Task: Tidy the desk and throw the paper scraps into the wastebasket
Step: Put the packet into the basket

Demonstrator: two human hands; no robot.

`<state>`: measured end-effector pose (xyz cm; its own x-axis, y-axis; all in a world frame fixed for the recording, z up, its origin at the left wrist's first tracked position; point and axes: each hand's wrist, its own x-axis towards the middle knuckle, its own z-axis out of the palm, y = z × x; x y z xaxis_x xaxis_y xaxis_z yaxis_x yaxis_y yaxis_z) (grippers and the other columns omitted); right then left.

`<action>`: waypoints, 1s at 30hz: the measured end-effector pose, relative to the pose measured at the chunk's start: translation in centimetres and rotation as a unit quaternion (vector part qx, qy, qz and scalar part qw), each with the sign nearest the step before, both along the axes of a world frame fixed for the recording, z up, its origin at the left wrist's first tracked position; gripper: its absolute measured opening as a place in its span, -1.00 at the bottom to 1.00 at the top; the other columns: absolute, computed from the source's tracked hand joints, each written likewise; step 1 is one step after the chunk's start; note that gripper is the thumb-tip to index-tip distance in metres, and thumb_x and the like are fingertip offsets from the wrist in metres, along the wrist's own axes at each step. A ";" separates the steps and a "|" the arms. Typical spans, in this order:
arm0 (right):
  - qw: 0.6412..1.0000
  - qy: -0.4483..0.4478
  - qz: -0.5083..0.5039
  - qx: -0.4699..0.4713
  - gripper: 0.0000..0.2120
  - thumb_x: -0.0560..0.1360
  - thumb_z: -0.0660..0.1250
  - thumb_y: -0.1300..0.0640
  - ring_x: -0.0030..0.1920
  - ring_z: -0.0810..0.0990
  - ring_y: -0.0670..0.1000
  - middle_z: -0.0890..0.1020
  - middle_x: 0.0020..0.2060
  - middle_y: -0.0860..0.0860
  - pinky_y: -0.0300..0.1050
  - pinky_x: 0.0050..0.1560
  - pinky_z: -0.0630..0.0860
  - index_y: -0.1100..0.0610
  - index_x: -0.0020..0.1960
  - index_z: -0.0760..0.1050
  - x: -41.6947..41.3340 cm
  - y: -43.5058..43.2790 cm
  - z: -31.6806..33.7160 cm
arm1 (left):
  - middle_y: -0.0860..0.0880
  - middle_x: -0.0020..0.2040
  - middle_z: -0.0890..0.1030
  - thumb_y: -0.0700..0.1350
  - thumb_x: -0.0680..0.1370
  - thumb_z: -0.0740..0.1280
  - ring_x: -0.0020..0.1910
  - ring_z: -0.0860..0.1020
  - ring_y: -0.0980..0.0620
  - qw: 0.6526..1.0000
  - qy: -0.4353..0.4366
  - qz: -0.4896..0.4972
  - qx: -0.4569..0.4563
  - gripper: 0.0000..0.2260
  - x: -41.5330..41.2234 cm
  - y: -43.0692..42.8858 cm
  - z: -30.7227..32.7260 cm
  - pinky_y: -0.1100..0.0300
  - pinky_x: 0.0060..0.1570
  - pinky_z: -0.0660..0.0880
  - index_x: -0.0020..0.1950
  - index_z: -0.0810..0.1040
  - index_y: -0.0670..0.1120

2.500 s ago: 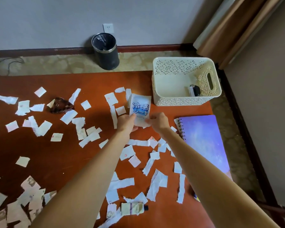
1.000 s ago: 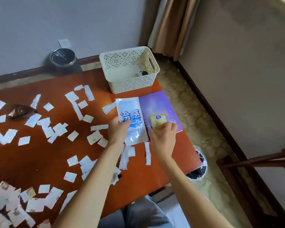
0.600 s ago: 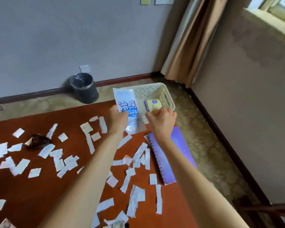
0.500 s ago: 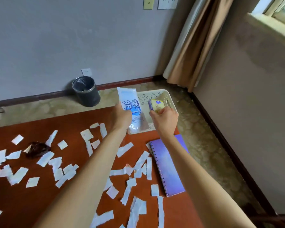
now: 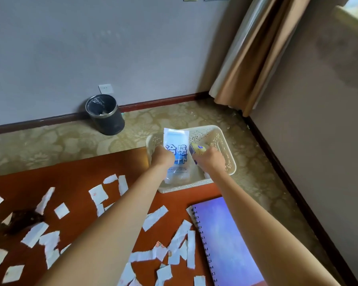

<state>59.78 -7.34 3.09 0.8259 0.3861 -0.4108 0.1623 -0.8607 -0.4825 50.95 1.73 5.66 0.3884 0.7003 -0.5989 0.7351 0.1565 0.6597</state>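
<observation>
My left hand (image 5: 162, 158) grips a blue-and-white plastic packet (image 5: 176, 147) over the cream perforated basket (image 5: 227, 162) at the desk's far right corner. My right hand (image 5: 210, 162) holds a small yellow box (image 5: 197, 149) just above the basket's inside. White paper scraps (image 5: 98, 195) lie scattered over the red-brown desk (image 5: 77, 178). A dark round wastebasket (image 5: 105, 114) with a liner stands on the floor by the wall, beyond the desk.
A purple spiral notebook (image 5: 225, 240) lies at the desk's right edge, near me. A dark crumpled wrapper (image 5: 23, 220) sits among the scraps at the left. Patterned carpet, a brown curtain (image 5: 250, 58) and the wall corner bound the right side.
Both hands carried the packet and the yellow box from over the desk and notebook out to the basket and lowered them into it. My head turned up and to the right.
</observation>
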 end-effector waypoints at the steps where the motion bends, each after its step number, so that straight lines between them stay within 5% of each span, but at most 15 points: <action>1: 1.000 0.005 0.004 -0.014 -0.43 0.44 0.20 -0.33 -0.09 0.65 0.16 0.64 -0.18 0.08 -0.12 -0.21 0.48 0.17 0.06 0.52 0.2 0.0 0.0 | -0.20 0.07 0.53 -0.33 0.58 0.06 -0.06 0.49 -0.08 1.000 0.007 -0.006 0.006 -0.69 0.1 0.2 -0.2 0.18 -0.25 0.34 0.31 0.37 -0.28; 3: 0.999 0.015 0.011 -0.039 -0.42 0.47 0.20 -0.28 -0.14 0.63 0.15 0.65 -0.16 0.10 -0.08 -0.17 0.54 0.25 0.07 0.53 0.5 -0.1 -0.3 | -0.14 -0.07 0.51 -0.34 0.59 0.05 -0.22 0.42 0.00 1.000 0.019 -0.021 0.005 -0.70 0.3 0.1 -0.8 0.23 -0.35 0.30 0.30 0.36 -0.29; 9: 0.997 0.012 0.042 -0.071 -0.56 0.52 0.23 -0.13 -0.06 0.60 0.15 0.57 -0.12 0.13 -0.03 -0.04 0.54 0.28 0.02 0.45 0.3 0.2 -0.9 | -0.15 0.00 0.41 -0.36 0.60 0.05 -0.34 0.31 0.06 0.996 0.078 -0.030 -0.024 -0.89 0.7 0.0 -2.9 0.30 -0.41 0.27 0.00 0.34 -0.23; 15: 0.994 -0.027 0.076 -0.070 -0.63 0.51 0.24 -0.11 -0.11 0.52 0.12 0.57 -0.02 0.18 -0.06 -0.10 0.50 0.24 -0.07 0.44 -0.6 1.1 -1.6 | -0.26 0.26 0.45 -0.36 0.57 0.15 0.18 0.50 -0.16 0.989 0.131 -0.076 -0.006 -0.71 0.7 0.1 -4.1 0.13 0.10 0.49 0.29 0.35 -0.35; 20: 0.985 -0.006 0.124 -0.118 -0.63 0.50 0.27 -0.14 -0.11 0.47 0.11 0.50 -0.06 0.15 -0.13 -0.19 0.36 0.17 -0.16 0.35 -1.0 1.2 -1.7 | -0.28 0.35 0.37 -0.35 0.57 0.18 0.27 0.48 -0.14 0.973 0.193 -0.119 0.049 -0.48 0.4 -0.6 -4.0 0.22 -0.02 0.50 0.42 -0.02 -0.43; 24: 0.971 -0.026 0.177 -0.161 -0.56 0.50 0.31 -0.06 0.00 0.57 0.13 0.56 -0.01 0.16 -0.14 -0.25 0.41 0.27 0.18 0.45 -1.1 1.0 -1.2 | -0.27 0.41 0.33 -0.39 0.57 0.11 0.31 0.44 -0.15 0.948 0.215 -0.202 0.119 -0.36 0.3 -1.2 -3.9 0.20 0.12 0.43 0.48 -0.27 -0.37; 27: 0.957 -0.044 0.217 -0.186 -0.50 0.50 0.32 -0.10 0.13 0.57 0.13 0.57 0.11 0.14 -0.10 -0.07 0.48 0.25 0.25 0.41 -1.3 1.1 -1.2 | -0.23 0.22 0.50 -0.40 0.54 0.17 0.16 0.53 -0.16 0.901 0.225 -0.293 0.227 -0.37 0.5 -1.1 -3.9 0.11 0.04 0.49 0.51 -0.11 -0.31; 30: 0.950 -0.045 0.233 -0.204 -0.45 0.46 0.35 -0.15 0.17 0.55 0.11 0.56 0.14 0.12 -0.12 -0.02 0.47 0.23 0.26 0.40 -1.2 1.1 -1.1 | -0.22 0.21 0.41 -0.39 0.52 0.22 0.17 0.48 -0.17 0.868 0.221 -0.373 0.242 -0.51 0.8 -0.9 -4.1 0.09 0.03 0.45 0.42 0.18 -0.23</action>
